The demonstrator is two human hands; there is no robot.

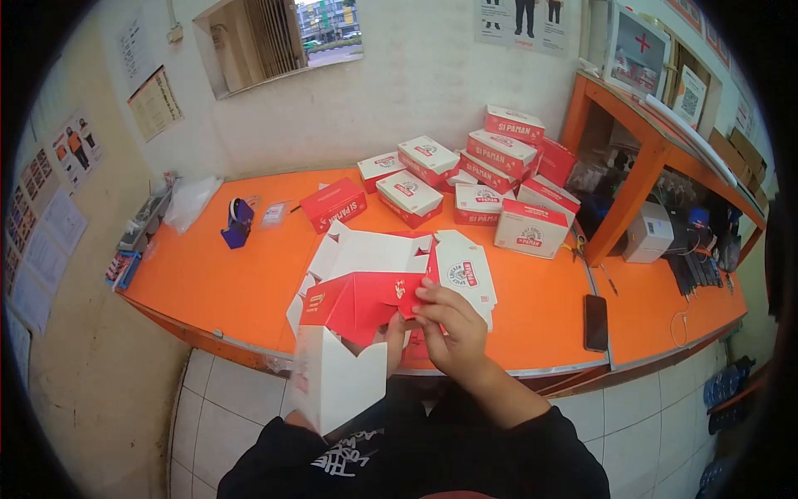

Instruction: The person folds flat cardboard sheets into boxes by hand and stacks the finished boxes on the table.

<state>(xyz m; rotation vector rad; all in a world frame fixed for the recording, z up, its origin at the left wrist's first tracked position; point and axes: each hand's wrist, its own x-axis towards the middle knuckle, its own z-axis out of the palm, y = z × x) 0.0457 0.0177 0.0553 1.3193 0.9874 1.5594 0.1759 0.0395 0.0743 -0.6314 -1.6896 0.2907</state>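
Note:
A partly folded red and white carton (pixel 353 308) is held over the table's front edge, one white panel hanging down at the left. My right hand (pixel 453 328) pinches its red flap at the right side. Only some fingers of my left hand (pixel 394 337) show, against the carton's lower right part; the rest is hidden behind the cardboard. Under and beyond the carton lie flat, unfolded sheets, one with its white printed face (pixel 467 273) up at the right.
Several folded boxes (pixel 409 195) stand piled at the back of the orange table (pixel 199 274). A blue tape dispenser (pixel 238 223) is at the left, a black phone (pixel 595 323) at the front right. Scissors (pixel 577 243) lie beside the orange shelf (pixel 636 187).

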